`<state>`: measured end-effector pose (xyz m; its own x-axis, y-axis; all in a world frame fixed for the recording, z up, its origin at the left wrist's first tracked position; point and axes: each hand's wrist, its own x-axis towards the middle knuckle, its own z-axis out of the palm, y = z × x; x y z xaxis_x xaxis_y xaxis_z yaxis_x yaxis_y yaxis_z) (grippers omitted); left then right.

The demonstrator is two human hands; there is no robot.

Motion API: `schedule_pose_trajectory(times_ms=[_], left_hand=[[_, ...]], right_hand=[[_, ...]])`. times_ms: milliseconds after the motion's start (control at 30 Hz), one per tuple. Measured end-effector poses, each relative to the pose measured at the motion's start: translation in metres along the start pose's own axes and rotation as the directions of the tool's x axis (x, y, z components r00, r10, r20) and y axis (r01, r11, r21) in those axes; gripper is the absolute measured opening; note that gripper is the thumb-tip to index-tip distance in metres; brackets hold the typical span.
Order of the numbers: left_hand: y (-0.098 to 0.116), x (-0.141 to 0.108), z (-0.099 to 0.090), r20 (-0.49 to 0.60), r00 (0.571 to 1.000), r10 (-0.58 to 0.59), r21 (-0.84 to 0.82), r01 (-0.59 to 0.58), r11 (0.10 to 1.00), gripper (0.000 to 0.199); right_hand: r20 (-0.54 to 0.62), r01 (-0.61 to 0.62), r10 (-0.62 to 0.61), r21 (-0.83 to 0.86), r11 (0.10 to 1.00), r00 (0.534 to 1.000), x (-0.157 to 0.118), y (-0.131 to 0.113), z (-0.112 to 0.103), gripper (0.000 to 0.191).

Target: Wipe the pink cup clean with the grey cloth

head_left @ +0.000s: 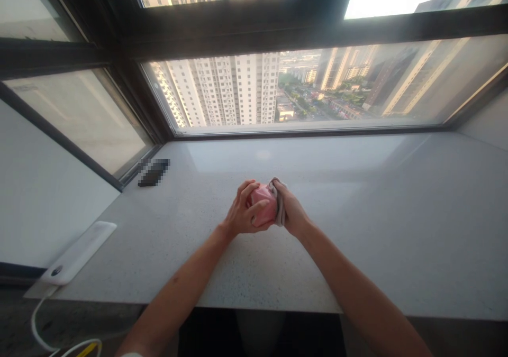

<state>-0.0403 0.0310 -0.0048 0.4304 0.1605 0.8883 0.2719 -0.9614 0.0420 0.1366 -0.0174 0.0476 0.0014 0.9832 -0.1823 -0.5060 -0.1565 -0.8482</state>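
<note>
Over the middle of the pale windowsill (222, 272), a pink object (265, 209) with flat, faceted-looking sides sits between my two hands. Its exact kind I cannot make out. My left hand (243, 211) wraps round its left side, fingers over the top and thumb across the front. On the other side, my right hand (291, 206) is closed on a greyish cloth (280, 209), which it presses against the right side of the pink object. The fingers of that hand are partly hidden behind the cloth.
A white power strip (81, 251) lies at the left edge, its white cable (37, 320) hanging down in front. A dark, pixelated item (154, 173) rests by the left window corner. Dark-framed window panes (222, 90) rise behind the sill.
</note>
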Motion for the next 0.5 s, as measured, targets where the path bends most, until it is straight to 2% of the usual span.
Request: schedule_pose_trajectory(times_ms=[67,100,167,200,300,400,467,500], left_hand=[[0.002,0.0,0.004,0.009,0.994,-0.11,-0.099,0.11,0.989,0.082],[0.006,0.001,0.007,0.013,0.983,-0.182,-0.171,0.182,0.968,0.081],[0.016,0.002,0.013,0.021,0.943,-0.333,-0.358,0.318,0.878,0.078],[0.021,0.003,0.016,0.032,0.912,-0.41,-0.46,0.377,0.804,0.077],[0.036,0.008,0.018,0.135,0.776,-0.616,-0.686,0.522,0.507,0.07],[0.044,0.014,0.015,0.288,0.61,-0.738,-0.754,0.62,0.219,0.067],[0.046,0.017,0.013,0.357,0.534,-0.767,-0.757,0.646,0.097,0.067],[0.046,0.019,0.012,0.379,0.511,-0.771,-0.749,0.659,0.069,0.068]], right_hand=[[-0.115,0.132,-0.137,-0.052,0.99,0.984,-0.004,0.005,0.006,0.049],[-0.175,0.207,-0.22,-0.091,0.974,0.96,-0.008,0.008,0.01,0.049],[-0.243,0.312,-0.346,-0.168,0.935,0.906,-0.015,0.015,0.015,0.052],[-0.243,0.34,-0.382,-0.198,0.919,0.891,-0.018,0.018,0.017,0.053],[-0.195,0.385,-0.441,-0.269,0.883,0.876,-0.023,0.028,0.017,0.056],[-0.138,0.421,-0.487,-0.338,0.842,0.863,-0.021,0.033,0.013,0.057],[-0.125,0.422,-0.494,-0.368,0.829,0.861,-0.019,0.032,0.011,0.058],[-0.132,0.408,-0.482,-0.37,0.834,0.866,-0.018,0.03,0.011,0.059]])
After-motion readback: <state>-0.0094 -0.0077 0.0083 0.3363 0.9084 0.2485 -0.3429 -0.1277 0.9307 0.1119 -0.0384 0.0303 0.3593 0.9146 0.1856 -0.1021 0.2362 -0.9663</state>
